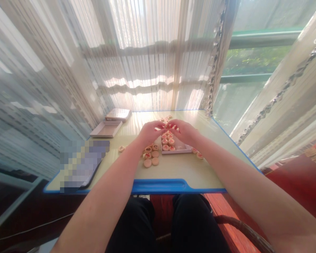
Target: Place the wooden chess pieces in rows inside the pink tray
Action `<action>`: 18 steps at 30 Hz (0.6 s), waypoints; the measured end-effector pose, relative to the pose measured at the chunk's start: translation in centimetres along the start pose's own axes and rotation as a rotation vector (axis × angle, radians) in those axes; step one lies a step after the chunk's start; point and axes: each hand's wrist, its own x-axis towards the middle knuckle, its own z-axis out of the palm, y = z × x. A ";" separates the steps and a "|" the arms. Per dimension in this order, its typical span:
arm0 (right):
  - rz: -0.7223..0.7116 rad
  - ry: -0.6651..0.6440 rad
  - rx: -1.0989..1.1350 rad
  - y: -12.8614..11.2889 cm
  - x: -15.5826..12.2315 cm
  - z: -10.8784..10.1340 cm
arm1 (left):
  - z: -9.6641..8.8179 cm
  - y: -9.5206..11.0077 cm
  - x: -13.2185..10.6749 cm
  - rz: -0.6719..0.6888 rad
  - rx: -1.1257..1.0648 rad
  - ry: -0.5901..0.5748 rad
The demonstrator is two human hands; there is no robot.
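Round wooden chess pieces with red characters lie on a pale table (pixel 179 168). Several pieces (pixel 168 143) sit in rows inside a shallow white tray (pixel 183 150) at the table's middle. More pieces (pixel 151 156) lie loose to the tray's left, and two (pixel 197 153) to its right. My left hand (pixel 149 132) and my right hand (pixel 184 130) meet above the tray's far end, fingers curled and pinched together around a piece (pixel 168 126). Another group of pieces (pixel 165 118) lies just beyond my fingers.
A flat white box lid (pixel 106 129) and a second box part (pixel 118 114) lie at the table's far left. A blurred flat object (pixel 81 165) rests on the near left corner. One stray piece (pixel 121 148) sits beside it. Sheer curtains (pixel 137 63) hang right behind the table.
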 end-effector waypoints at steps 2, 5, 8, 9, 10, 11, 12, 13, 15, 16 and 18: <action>-0.002 0.016 0.010 0.1 0.0 0.1 | -0.1 0.2 0.0 -0.007 0.011 0.014; -0.018 0.020 0.009 0.2 0.0 0.2 | -0.1 0.2 -0.1 -0.009 0.016 0.023; -0.047 0.022 0.015 0.2 0.0 0.2 | -0.1 -0.1 0.0 0.003 0.017 0.014; -0.057 0.022 0.019 0.1 0.0 0.2 | -0.1 -0.2 0.1 0.010 0.022 0.011; -0.062 0.021 0.021 0.2 0.0 0.1 | 0.0 -0.3 0.1 0.018 0.030 0.008; -0.061 0.015 0.021 0.2 0.0 0.1 | 0.0 -0.4 0.1 0.024 0.038 0.005; -0.057 0.003 0.013 0.3 0.0 0.0 | 0.0 -0.4 0.1 0.026 0.041 0.003; -0.053 -0.019 -0.008 0.4 0.0 -0.2 | 0.0 -0.4 0.0 0.019 0.040 0.000; -0.049 -0.079 -0.097 0.5 0.1 -0.7 | 0.0 -0.3 -0.1 -0.013 0.029 0.002; -0.044 -0.112 -0.152 0.6 0.1 -1.0 | 0.0 -0.2 -0.2 -0.030 0.023 0.006; -0.020 -0.178 -0.242 0.4 0.0 -1.6 | 0.0 0.1 -0.3 -0.050 0.021 0.015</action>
